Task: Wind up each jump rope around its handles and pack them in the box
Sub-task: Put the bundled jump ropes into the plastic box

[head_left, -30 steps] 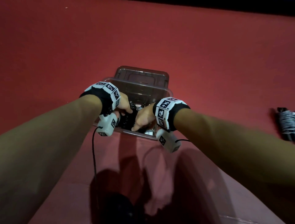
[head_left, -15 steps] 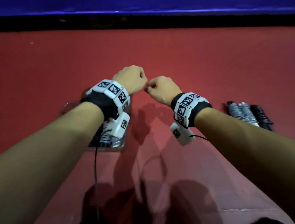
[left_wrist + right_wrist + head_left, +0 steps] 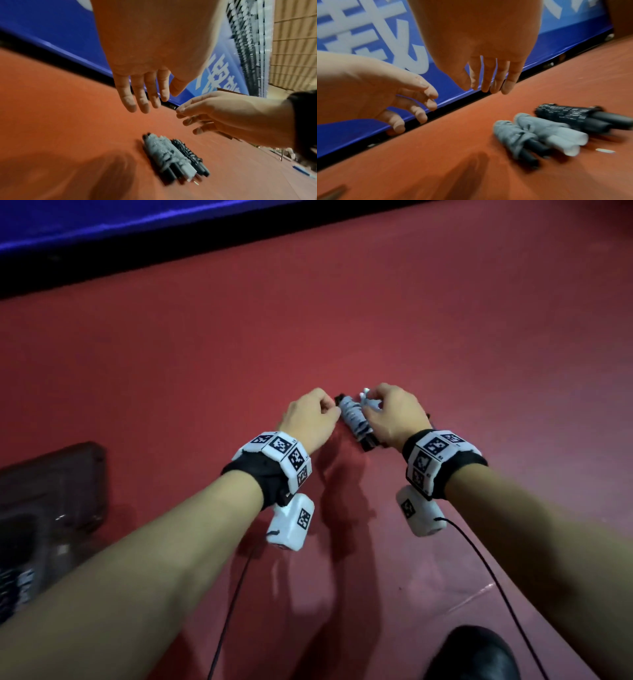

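Three wound jump rope bundles lie side by side on the red floor: a grey one with dark handles (image 3: 513,135), a grey one with pale handles (image 3: 546,129) and a black one (image 3: 565,113). In the left wrist view the grey bundles (image 3: 164,152) and the black bundle (image 3: 187,150) lie below both hands. My left hand (image 3: 308,416) (image 3: 142,97) hovers with straight fingers and holds nothing. My right hand (image 3: 390,412) (image 3: 488,75) hangs over the bundles, fingers relaxed, empty. In the head view a grey bundle (image 3: 352,416) shows between the hands; the right hand hides the others.
The clear plastic box (image 3: 51,474) sits at the far left with wound ropes inside. A blue banner (image 3: 102,220) with a black base runs along the far edge of the floor. A dark shoe (image 3: 469,652) is at the bottom right. Cables trail from both wrists.
Both hands left the box, swung right across the floor and now hover at the three bundles. The box has passed to the left edge of the view.
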